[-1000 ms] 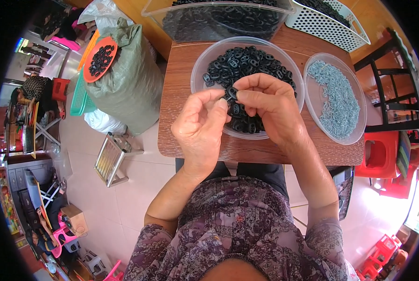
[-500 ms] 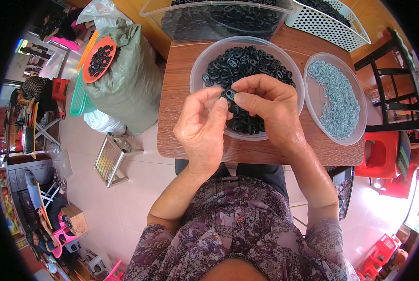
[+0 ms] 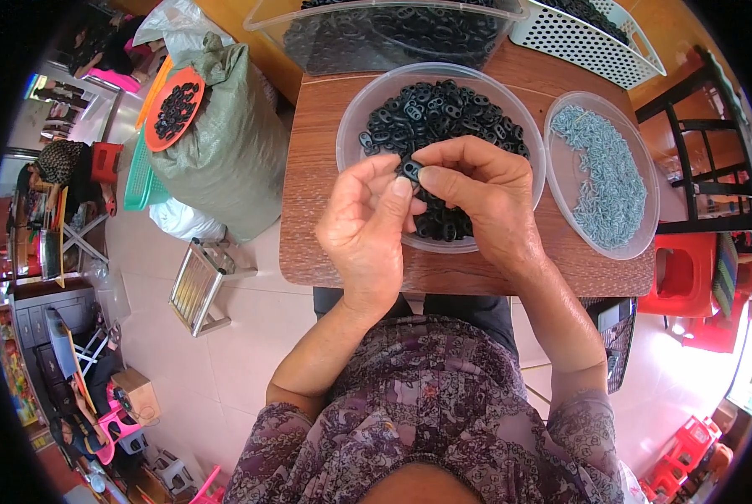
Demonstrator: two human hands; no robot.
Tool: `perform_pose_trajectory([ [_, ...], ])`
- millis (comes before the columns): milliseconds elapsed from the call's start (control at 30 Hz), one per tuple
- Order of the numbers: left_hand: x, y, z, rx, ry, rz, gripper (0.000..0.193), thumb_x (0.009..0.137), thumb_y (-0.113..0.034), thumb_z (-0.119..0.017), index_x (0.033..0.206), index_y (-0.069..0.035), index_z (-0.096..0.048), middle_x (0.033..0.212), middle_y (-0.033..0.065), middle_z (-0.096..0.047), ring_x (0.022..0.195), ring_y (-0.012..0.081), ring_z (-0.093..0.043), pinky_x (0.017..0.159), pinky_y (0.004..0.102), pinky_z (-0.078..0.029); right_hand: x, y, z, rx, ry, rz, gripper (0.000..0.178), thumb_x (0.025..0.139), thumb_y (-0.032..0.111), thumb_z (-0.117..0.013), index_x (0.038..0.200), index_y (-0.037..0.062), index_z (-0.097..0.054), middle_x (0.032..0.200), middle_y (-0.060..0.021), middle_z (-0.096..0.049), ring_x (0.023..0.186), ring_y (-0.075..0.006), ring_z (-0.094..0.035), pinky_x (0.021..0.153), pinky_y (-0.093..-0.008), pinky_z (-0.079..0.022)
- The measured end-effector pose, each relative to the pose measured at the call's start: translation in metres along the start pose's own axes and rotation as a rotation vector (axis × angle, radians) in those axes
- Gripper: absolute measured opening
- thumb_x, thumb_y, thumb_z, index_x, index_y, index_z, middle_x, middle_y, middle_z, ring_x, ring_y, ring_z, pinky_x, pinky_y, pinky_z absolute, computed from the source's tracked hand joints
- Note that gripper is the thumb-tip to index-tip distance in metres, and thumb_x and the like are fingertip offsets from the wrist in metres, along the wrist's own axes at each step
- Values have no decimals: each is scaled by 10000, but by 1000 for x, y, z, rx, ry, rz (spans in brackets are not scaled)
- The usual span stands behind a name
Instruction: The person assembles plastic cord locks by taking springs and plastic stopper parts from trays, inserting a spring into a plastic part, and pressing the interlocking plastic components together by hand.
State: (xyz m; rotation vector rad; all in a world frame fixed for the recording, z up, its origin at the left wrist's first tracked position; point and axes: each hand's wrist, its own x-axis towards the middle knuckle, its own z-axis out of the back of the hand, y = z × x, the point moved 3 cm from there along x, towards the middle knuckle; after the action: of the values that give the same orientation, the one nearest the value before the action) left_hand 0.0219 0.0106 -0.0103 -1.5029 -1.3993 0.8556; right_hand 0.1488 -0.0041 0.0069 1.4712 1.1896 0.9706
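Above the near side of a round clear tub (image 3: 351, 126), both hands meet at a small black oval plastic piece with holes (image 3: 409, 169). My right hand (image 3: 492, 186) pinches it between thumb and forefinger. My left hand (image 3: 366, 225) has its thumb and fingertips closed at the piece's left side; whether they hold something smaller too is hidden. Many similar black pieces (image 3: 443, 109) fill the tub below. To the right, a round clear lid-like tray (image 3: 560, 189) carries a spread of small pale blue-grey slender parts (image 3: 607, 185).
A clear bin (image 3: 267, 29) and a white perforated basket (image 3: 573, 46), both holding black pieces, stand at the table's back. Left of the table (image 3: 309, 202) are a stuffed green sack (image 3: 225, 151) bearing an orange plate (image 3: 159, 134), and a metal stool (image 3: 199, 286). Red stools (image 3: 682, 273) stand right.
My hands stay pinched at the black piece with only a slight shift of the fingers. The view has moved very slightly.
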Motion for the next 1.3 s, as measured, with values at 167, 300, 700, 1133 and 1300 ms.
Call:
perform_pose_trajectory([
  [167,1,3,-1,23,60,-18,260,834,-14,-578,1076,64,-527,801,74,-606,617,110,-570,488,198,-441,-2,-3,4,-7,-3,10,110,775,-11,-600,874,-43,-634,757,-51,-632,679,-65,-564,612,-200,-474],
  [300,0,3,0,60,127,28,278,839,-17,-571,1102,65,-530,789,67,-596,615,108,-563,489,198,-436,-3,-6,4,-46,12,48,106,770,-12,-603,868,-42,-627,744,-38,-626,667,-60,-560,595,-196,-468],
  [700,-1,0,-2,-25,63,22,226,866,-2,-522,1081,60,-554,870,61,-592,699,87,-531,619,212,-448,-13,-1,-4,-488,-38,414,262,674,-50,-629,927,13,-605,783,-66,-549,665,-161,-523,537,-257,-437],
  [1133,-5,-1,-1,90,95,-45,262,889,-24,-499,1133,64,-536,909,54,-591,751,83,-528,706,214,-452,-14,-5,-4,-420,-92,458,290,629,-53,-639,915,-11,-621,802,-82,-574,702,-181,-524,592,-275,-443],
  [1300,-5,0,-2,135,89,-124,259,893,-49,-510,1124,63,-536,879,55,-588,729,86,-533,679,212,-456,-14,-5,-5,-415,-97,506,281,632,-65,-630,908,-11,-619,806,-89,-576,706,-187,-536,600,-280,-453],
])
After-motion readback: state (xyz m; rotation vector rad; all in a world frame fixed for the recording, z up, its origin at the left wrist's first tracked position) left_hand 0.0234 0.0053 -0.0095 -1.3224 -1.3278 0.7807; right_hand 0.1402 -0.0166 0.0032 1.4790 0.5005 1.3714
